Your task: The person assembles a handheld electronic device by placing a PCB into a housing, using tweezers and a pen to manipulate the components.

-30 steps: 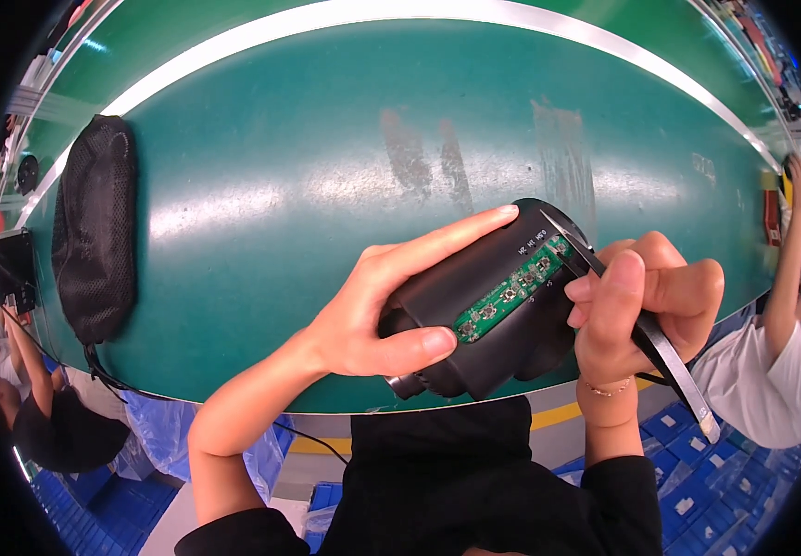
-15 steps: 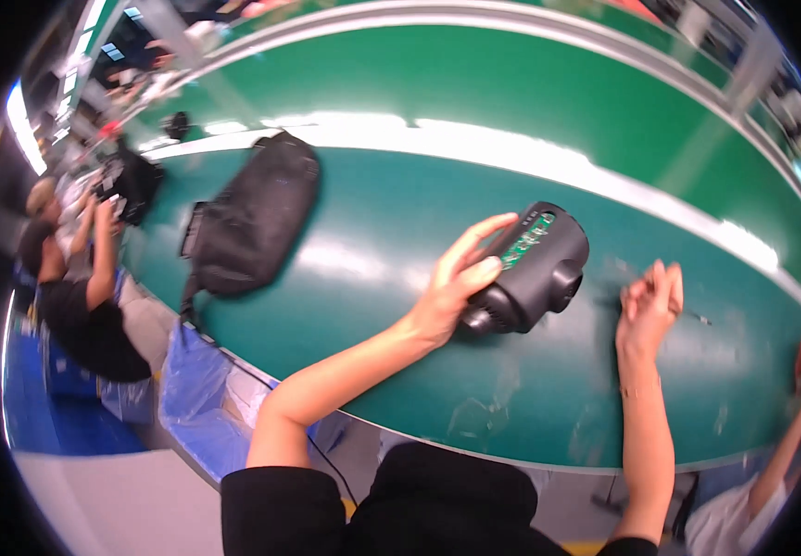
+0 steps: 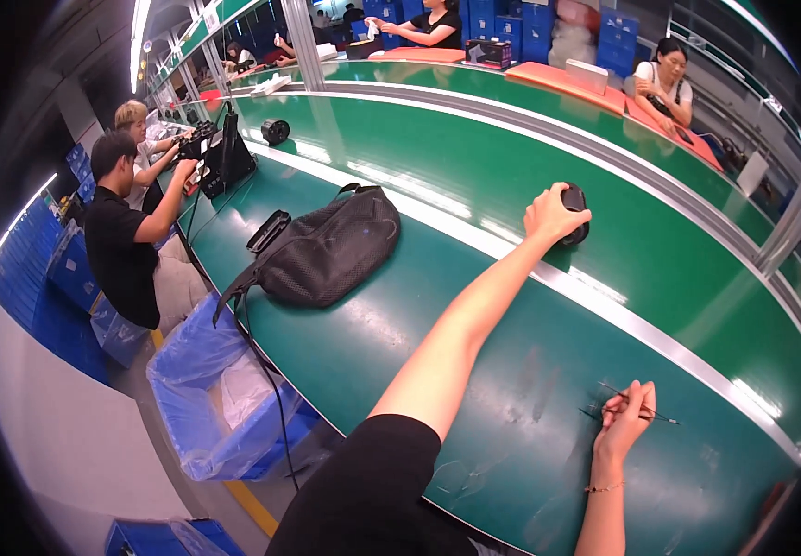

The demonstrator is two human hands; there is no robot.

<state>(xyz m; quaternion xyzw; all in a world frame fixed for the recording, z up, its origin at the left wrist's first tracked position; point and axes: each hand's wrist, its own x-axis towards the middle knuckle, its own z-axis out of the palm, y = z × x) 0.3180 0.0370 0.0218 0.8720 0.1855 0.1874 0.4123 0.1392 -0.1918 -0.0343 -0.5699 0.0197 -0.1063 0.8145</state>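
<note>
Left grip (image 3: 553, 213) clenched over my black device (image 3: 574, 215), stretched far across the green surface (image 3: 400, 315); right grip (image 3: 627, 417) pinches thin tweezers (image 3: 646, 408) near me.

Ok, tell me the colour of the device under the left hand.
Black device, under the left hand; head view.
</note>
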